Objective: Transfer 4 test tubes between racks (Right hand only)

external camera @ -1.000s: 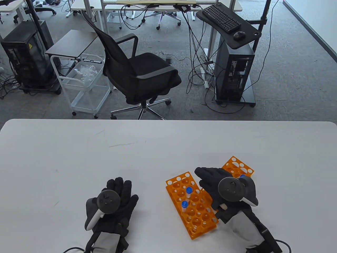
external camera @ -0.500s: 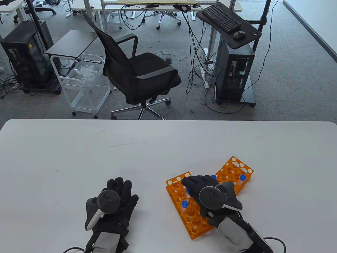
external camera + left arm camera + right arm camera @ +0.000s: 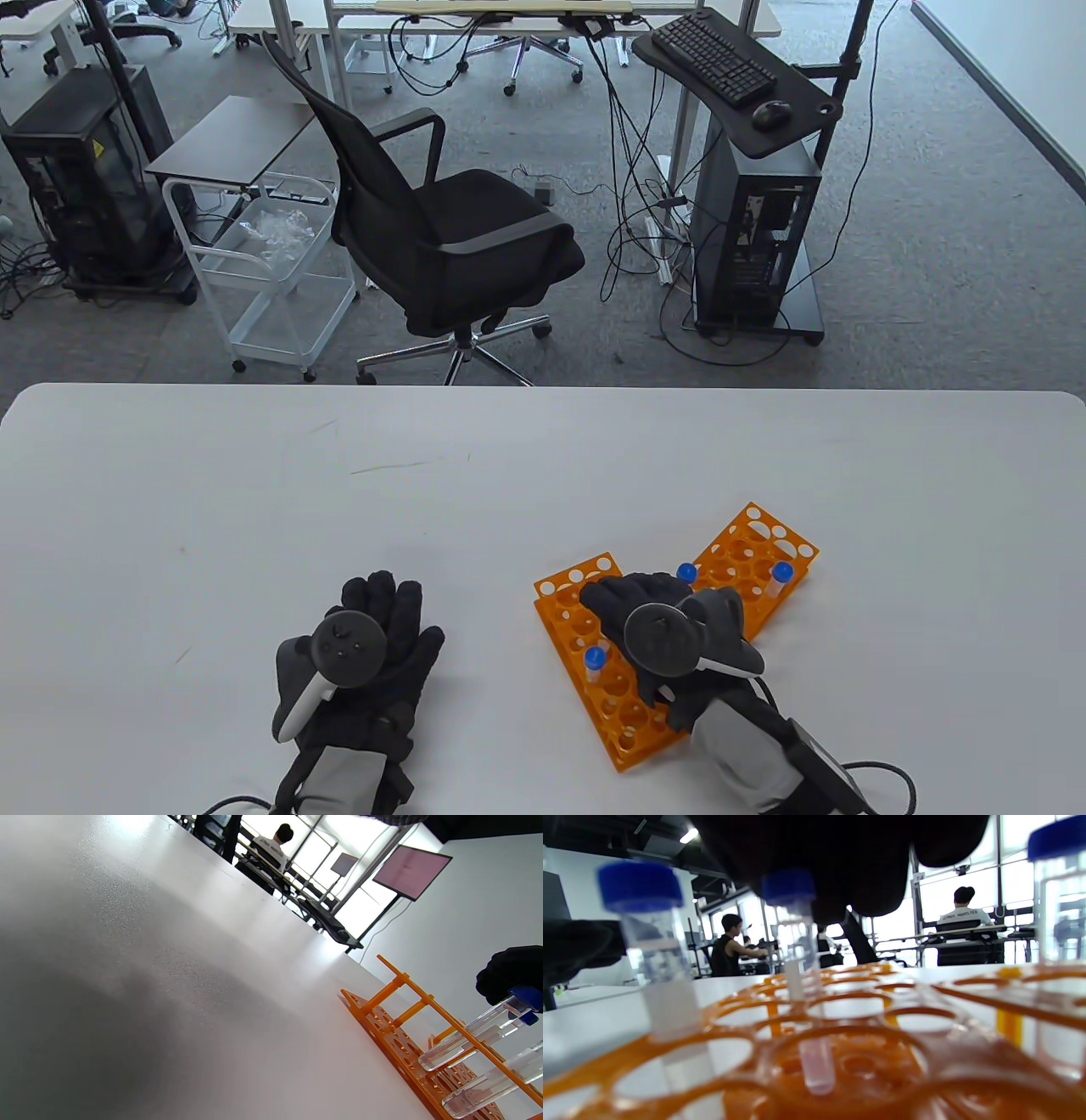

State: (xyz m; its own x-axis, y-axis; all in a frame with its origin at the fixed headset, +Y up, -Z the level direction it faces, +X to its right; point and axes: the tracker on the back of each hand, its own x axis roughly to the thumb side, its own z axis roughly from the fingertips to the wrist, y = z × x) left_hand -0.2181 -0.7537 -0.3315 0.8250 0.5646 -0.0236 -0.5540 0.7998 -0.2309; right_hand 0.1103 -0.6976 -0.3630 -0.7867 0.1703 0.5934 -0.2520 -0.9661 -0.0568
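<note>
Test tubes with blue caps are distributed across two orange racks on the white table [image 3: 509, 475]; the nearer rack [image 3: 632, 747] lies just left of the right hand [image 3: 653, 628], and the farther rack [image 3: 755, 531] is set at an angle behind it, the two racks touching or overlapping at one corner. One capped tube [image 3: 595, 662] stands free in the nearer rack; two more tubes [image 3: 780, 576] [image 3: 686, 573] are seated in the farther rack; a fourth tube [image 3: 797, 942] is covered by the right hand in the table view. In the right wrist view the gloved fingers [image 3: 840, 866] are closed around the blue cap of this fourth tube, and its lower end is hanging inside a hole of the nearer rack; in the left wrist view the same fingers [image 3: 505, 976] are seen at the cap [image 3: 524, 1001]. The cap is judged to be gripped from above so that the tube body can be kept vertical and passed through the hole; whether the tube is being lifted or lowered cannot be determined. The left hand [image 3: 356, 654] is laid flat on the table, palm down, fingers spread, holding nothing, well apart from the racks; this is consistent with the right-hand-only requirement. The racks are kept close together so that each transfer path is short.
</note>
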